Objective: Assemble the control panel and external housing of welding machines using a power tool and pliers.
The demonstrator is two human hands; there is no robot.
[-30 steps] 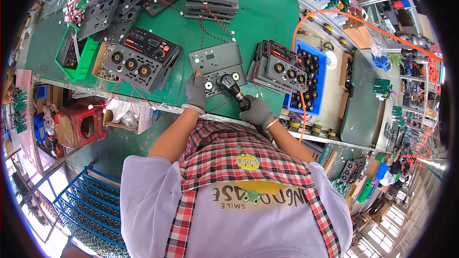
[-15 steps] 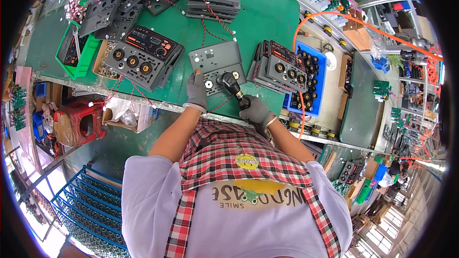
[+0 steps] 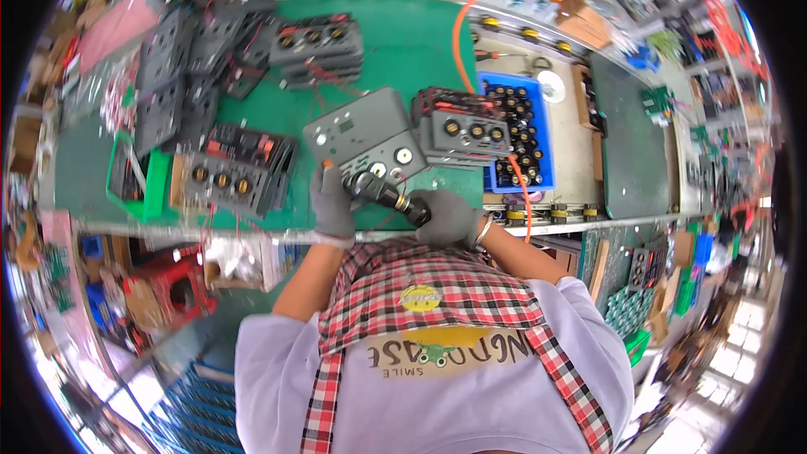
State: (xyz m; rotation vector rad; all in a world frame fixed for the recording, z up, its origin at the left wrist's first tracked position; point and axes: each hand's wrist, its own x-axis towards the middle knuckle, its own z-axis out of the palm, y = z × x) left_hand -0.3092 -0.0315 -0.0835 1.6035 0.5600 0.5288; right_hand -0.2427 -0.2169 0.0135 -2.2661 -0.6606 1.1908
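Head view shows the gloved right hand (image 3: 450, 217) wrapped around the handle of a black right-angle power driver (image 3: 388, 195), its head at the near-left part of a grey casing panel (image 3: 361, 118) on the green tabletop (image 3: 408, 34). The gloved left hand (image 3: 332, 208) is at the panel's near-left edge, fingers together; whether they pinch it, I cannot tell. Rightward, stacked panels (image 3: 466, 133) stand beside a blue bin (image 3: 548, 147) of black cylindrical parts (image 3: 525, 136).

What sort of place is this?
Probably an electronics assembly workshop: stacked grey control panels on a green workbench, a blue bin of black parts, an angled power tool in the right hand.
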